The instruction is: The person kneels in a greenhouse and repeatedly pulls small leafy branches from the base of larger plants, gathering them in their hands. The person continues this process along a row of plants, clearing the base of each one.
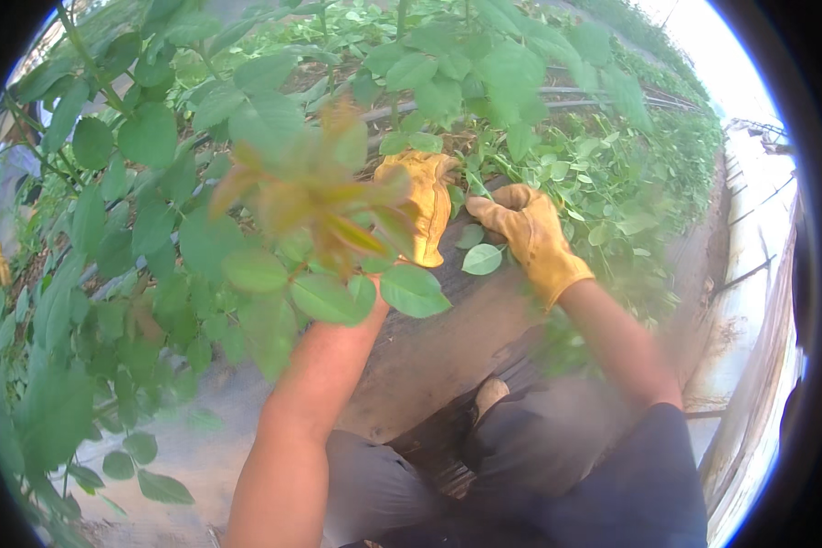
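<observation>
Both of my hands wear yellow leather work gloves and are close together among rose plants. My right hand (531, 229) has thumb and fingers closed on a green leafy stem (478, 186), with a few leaves (482, 259) hanging below it. Just to its left, my left hand (421, 202) is at the base of the plants, its back towards me; its fingers are hidden, so what it holds cannot be told. A blurred reddish shoot (322, 198) close to the camera partly covers the left glove.
Dense rose foliage (151, 226) fills the left and top. Dark pipes (575, 97) run behind the hands. Bent green stems (589, 164) lie to the right, near a pale plastic sheet (733, 260). Ground fabric (438, 356) lies below. Another person (14, 171) is at the far left.
</observation>
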The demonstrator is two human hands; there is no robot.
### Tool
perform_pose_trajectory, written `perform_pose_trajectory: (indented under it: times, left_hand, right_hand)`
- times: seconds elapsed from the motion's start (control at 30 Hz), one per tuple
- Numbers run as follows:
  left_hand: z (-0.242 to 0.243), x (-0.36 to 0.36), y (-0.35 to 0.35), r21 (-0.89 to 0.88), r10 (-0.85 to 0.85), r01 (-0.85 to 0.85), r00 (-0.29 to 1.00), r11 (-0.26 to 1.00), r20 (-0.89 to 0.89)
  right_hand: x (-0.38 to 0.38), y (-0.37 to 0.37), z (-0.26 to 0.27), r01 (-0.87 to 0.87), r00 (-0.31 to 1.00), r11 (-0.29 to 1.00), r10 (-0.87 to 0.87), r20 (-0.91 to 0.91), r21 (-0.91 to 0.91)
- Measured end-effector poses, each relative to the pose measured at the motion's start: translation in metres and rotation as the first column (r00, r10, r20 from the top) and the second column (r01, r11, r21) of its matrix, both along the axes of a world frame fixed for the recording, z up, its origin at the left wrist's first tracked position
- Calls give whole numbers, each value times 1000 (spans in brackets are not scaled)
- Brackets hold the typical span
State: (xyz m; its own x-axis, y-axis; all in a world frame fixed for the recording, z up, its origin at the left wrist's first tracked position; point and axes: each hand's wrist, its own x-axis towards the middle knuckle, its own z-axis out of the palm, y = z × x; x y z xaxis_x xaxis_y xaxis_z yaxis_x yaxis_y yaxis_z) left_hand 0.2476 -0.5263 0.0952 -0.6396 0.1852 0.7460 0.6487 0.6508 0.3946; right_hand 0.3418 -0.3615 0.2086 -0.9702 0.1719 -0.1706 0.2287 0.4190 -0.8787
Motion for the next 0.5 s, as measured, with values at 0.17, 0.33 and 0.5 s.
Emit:
perform_pose_trajectory:
  times: [0.17,0.33,0.5]
  left_hand:
    - [1,-2,-1,85,-31,31,1000,996,0]
    - [13,16,-16,199,-108,106,994,974,2]
    - [32,38,-29,302,186,-241,962,922,201]
  right_hand:
    - [5,-28,-43,101,987,817,-155,-46,-568]
    - [18,-6,-55,142,703,741,391,-594,656]
    - [24,6,-48,43,905,923,126,-407,382]
